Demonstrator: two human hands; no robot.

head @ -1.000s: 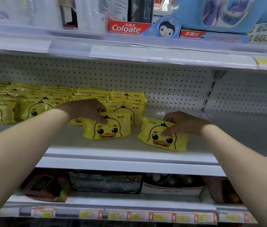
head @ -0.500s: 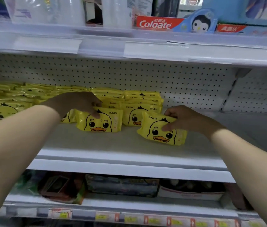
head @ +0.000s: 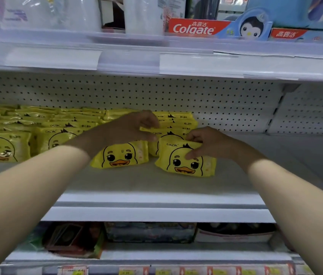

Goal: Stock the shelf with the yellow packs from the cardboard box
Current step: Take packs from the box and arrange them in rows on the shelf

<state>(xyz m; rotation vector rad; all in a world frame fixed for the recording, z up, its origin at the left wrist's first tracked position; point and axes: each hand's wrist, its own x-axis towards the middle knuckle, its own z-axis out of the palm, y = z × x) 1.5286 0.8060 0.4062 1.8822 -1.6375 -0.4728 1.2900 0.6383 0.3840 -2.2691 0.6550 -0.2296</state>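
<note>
Right hand (head: 212, 144) pinches a yellow pack (head: 186, 167) standing on the shelf (head: 156, 187), centre right. Left hand (head: 132, 129) covers the neighbour pack (head: 121, 156) top; its grasp is unclear

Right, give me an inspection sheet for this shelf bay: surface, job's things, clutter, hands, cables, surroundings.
Surface: white shelf, bare at right.
Job's things: yellow packs in rows at left; rear stack; left front pack and right front pack standing in front, duck faces outward; cardboard box not in view.
Clutter: nothing seen.
Hands: left hand curled over the rear stack's edge, above the left front pack; right hand pinches the right front pack's top, thumb on its face.
Cables: nothing seen.
Surroundings: pegboard back wall; Colgate boxes on the shelf above; mixed goods on the shelf below.
</note>
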